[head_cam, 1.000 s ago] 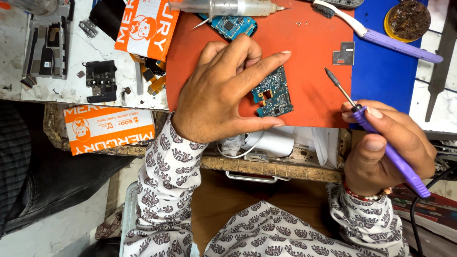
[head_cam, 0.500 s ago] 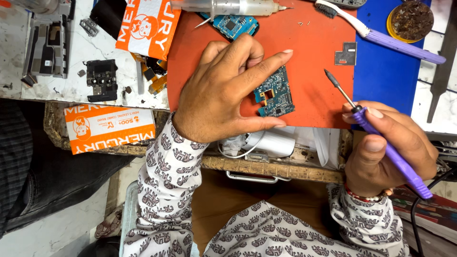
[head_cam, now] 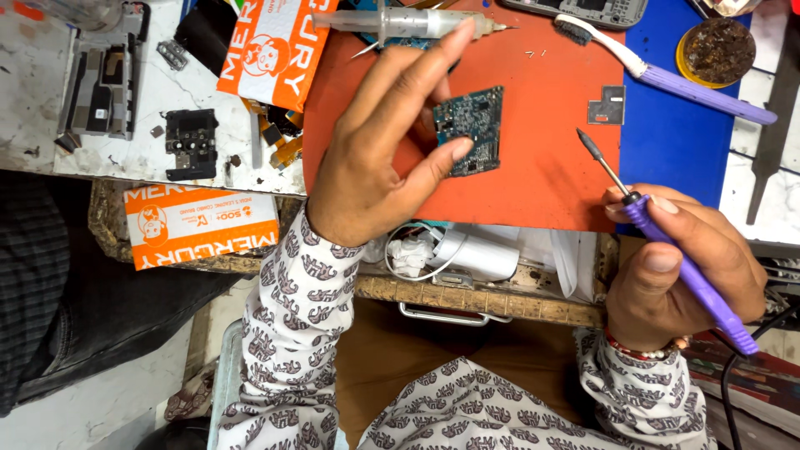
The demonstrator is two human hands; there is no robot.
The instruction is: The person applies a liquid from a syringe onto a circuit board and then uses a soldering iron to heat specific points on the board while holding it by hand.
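A worn white workbench [head_cam: 50,50] carries an orange mat [head_cam: 550,158] and, beside it, a blue mat [head_cam: 667,142]. The left hand [head_cam: 379,167] is over the orange mat, with fingers spread. Its thumb tip and one finger pinch a small blue circuit board [head_cam: 475,125], tilted, and the index finger points up to a syringe [head_cam: 417,21]. The right hand [head_cam: 683,267] is closed around a purple soldering iron [head_cam: 667,250]. The iron's tip is just right of the board, not touching it.
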